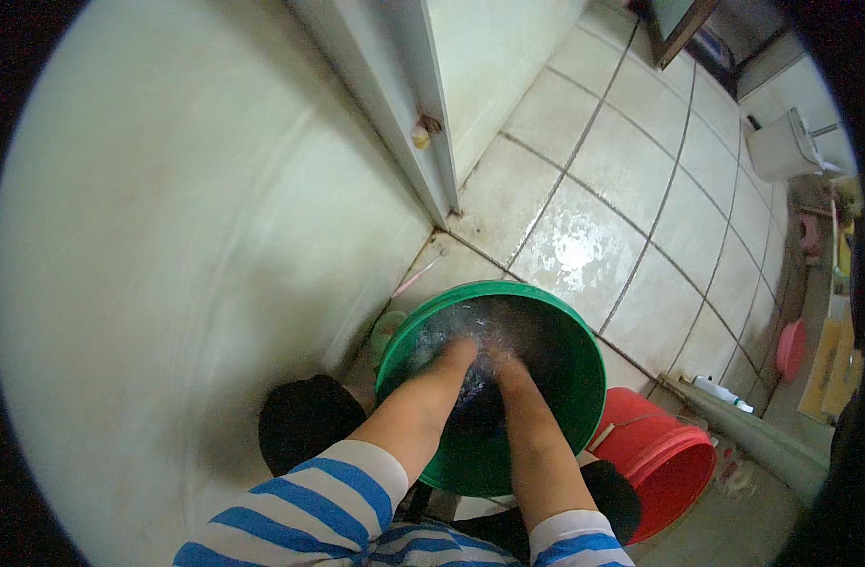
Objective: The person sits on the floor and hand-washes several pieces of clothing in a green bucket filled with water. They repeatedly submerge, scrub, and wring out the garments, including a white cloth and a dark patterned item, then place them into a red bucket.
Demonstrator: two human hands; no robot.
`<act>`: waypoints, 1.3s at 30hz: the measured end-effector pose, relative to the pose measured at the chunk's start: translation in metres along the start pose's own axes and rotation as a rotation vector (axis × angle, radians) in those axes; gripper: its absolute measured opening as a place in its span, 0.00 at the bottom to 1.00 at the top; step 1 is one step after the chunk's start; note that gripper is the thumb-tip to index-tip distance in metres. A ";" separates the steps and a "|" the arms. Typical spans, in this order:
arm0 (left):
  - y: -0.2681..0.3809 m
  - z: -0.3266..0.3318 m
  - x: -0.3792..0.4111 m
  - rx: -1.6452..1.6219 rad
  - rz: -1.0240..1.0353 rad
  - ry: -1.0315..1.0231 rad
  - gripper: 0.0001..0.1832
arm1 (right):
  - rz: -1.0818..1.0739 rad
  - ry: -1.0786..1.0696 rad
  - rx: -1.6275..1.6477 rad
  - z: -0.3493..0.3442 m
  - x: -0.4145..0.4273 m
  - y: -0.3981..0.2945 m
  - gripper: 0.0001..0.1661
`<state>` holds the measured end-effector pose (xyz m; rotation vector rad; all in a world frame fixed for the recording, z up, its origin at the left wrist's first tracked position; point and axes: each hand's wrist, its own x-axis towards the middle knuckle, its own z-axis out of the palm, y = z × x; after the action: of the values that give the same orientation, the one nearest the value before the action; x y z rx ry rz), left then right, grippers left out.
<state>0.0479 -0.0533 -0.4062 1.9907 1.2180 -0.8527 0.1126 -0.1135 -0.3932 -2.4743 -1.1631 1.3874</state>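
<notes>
A round green plastic tub (pixel 500 289) stands on the tiled floor between my knees. Dark water (pixel 478 383) with splashes and some foam lies inside it. Both my forearms reach down into the tub. My left hand (pixel 462 350) is partly under the surface, its fingers hidden. Close beside it, my right hand (pixel 507 363) dips into the water too, blurred by splashing. Whether either hand holds something below the surface, I cannot tell.
A red plastic bucket (pixel 656 453) lies tipped on its side at the right, its wire handle showing. A pink-handled brush (pixel 418 275) lies by the left wall (pixel 262 234). Beyond a raised ledge (pixel 744 418) are a white bottle (pixel 722 393) and a pink basin (pixel 791 349). A white bin (pixel 783 147) stands farther back.
</notes>
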 end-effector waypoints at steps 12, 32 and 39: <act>0.048 -0.144 -0.172 -0.764 0.446 0.633 0.16 | -0.220 0.763 0.409 -0.158 -0.182 -0.056 0.19; -0.008 -0.097 -0.251 -1.719 -0.097 -0.780 0.31 | -0.404 0.712 0.565 -0.084 -0.300 -0.106 0.14; -0.033 -0.074 -0.185 -1.866 0.594 -0.990 0.15 | -0.470 1.008 0.199 -0.061 -0.295 -0.156 0.14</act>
<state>-0.0342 -0.0745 -0.2231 0.1670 0.2923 -0.0480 -0.0202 -0.1759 -0.0878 -2.0570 -1.1155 0.0610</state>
